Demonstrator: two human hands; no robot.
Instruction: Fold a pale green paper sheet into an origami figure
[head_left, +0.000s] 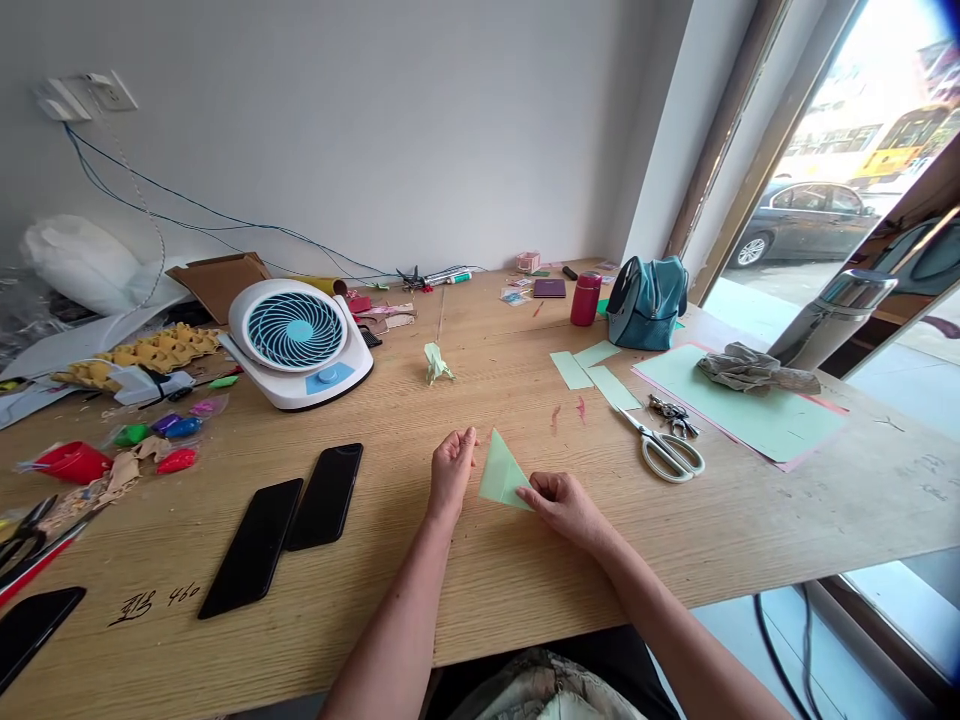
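From the head camera, the 2 hands meet over a light green paper triangle (501, 475) lying flat on the wooden table (525, 590), close to the near edge and right in front of the person. The right hand (564, 503) has its fingertips curled down onto the triangle's lower right corner, pinning the fold so the sheet cannot slide — closed on the paper rather than lifting it. The left hand (451, 470) is loosely curled just beside the triangle's left edge; whether it touches the paper cannot be told, and it holds nothing that shows. Off to the right, within easy reach, lie white-handled scissors (666, 448) with blades pointing away, and beyond them 3 green paper strips (592, 372), seemingly offcuts. A large green sheet (757, 405) further right bears a crumpled grey cloth (754, 368). A small folded green figure (436, 363) stands alone near the table's middle, well apart from the hands — set aside where it won't be knocked. To the left, 2 black phones (289, 525) lie side by side, screens dark, and a white desk fan (296, 340) sits behind them facing the person.
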